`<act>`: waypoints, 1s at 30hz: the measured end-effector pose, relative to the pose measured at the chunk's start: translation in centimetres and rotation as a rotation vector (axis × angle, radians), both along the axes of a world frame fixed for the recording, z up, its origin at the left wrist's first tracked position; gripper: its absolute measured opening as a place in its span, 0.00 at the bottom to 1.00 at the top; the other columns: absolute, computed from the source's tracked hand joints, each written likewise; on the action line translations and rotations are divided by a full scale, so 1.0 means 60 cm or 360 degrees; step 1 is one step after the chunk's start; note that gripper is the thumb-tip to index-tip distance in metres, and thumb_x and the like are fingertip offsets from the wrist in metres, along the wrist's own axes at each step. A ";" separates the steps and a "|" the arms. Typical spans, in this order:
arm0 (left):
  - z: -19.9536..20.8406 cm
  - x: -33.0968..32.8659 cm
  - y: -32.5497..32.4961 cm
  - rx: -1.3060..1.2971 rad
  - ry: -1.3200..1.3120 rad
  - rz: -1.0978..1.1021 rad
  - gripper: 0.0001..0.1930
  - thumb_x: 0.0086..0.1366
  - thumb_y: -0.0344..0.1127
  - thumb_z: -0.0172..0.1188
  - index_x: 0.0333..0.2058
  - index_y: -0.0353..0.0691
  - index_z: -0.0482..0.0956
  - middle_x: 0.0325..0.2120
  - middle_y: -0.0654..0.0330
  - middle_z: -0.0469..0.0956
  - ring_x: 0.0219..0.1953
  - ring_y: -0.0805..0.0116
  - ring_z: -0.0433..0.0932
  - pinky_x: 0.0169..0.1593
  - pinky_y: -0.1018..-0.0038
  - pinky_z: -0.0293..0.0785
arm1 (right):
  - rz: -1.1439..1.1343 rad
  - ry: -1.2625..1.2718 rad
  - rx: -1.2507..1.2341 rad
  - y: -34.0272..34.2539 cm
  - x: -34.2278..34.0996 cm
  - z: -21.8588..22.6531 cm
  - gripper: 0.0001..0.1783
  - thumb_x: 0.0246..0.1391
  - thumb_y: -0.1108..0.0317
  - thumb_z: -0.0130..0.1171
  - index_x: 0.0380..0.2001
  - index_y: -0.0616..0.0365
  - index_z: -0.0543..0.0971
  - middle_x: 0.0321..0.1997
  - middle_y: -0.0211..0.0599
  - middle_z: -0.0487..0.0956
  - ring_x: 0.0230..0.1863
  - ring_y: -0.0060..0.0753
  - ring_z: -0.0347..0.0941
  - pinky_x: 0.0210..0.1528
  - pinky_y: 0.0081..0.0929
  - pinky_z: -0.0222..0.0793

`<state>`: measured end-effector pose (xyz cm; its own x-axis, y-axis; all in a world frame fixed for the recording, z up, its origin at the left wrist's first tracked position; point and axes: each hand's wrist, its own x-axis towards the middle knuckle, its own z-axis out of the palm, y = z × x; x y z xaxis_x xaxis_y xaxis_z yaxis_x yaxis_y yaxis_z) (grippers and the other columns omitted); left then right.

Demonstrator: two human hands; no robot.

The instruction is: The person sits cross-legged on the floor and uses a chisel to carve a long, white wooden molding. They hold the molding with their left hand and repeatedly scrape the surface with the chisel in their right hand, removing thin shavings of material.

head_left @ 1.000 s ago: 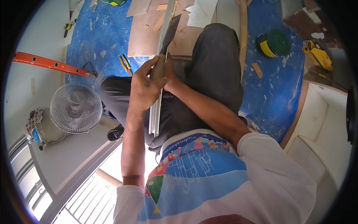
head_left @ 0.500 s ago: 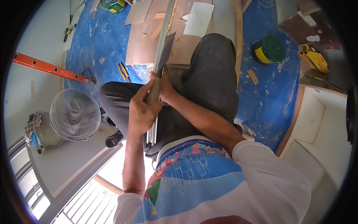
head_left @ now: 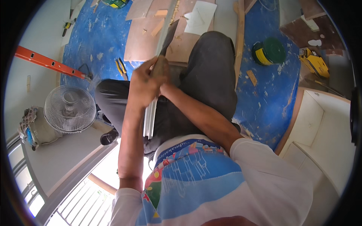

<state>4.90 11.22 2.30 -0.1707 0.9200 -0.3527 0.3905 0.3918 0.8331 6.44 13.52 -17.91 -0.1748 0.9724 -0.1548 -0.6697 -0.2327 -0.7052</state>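
Note:
A long pale grooved strip [head_left: 150, 120] runs from my lap up over the wooden boards. My left hand [head_left: 145, 83] is closed around a brown piece beside the strip, its back toward me. From its far end juts a dark, tapering flat piece [head_left: 169, 37]; whether it is a blade I cannot tell. My right hand [head_left: 166, 89] comes across from the right and presses close against the left, behind the brown piece. Its fingers are mostly hidden and blurred. Pale shavings [head_left: 175, 13] lie along the strip's far end.
Reddish wooden boards [head_left: 145, 45] carry offcuts and a white paper sheet [head_left: 201, 18]. Yellow-handled pliers [head_left: 121, 68] lie left on the blue floor covering [head_left: 90, 49]. A fan [head_left: 70, 109] and an orange level [head_left: 49, 62] are at left, a green tub [head_left: 268, 52] at right.
Both hands have come together, the left moving up along the strip with the brown piece. The lower end of the strip has shifted slightly left, and the whole view has moved a little.

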 end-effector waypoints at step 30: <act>-0.015 -0.024 -0.020 0.0071 0.0305 0.0017 0.28 0.67 0.41 0.65 0.59 0.28 0.75 0.42 0.38 0.84 0.41 0.49 0.86 0.42 0.62 0.80 | -0.0028 -0.0974 0.0719 0.004 0.004 0.009 0.39 0.68 0.65 0.58 0.73 0.51 0.49 0.42 0.33 0.71 0.39 0.24 0.72 0.38 0.27 0.76</act>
<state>3.45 10.01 1.39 -0.2406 0.9318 -0.2719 0.5396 0.3613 0.7605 6.68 13.78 -17.35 -0.1699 0.9660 0.1948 -0.1294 0.1741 -0.9762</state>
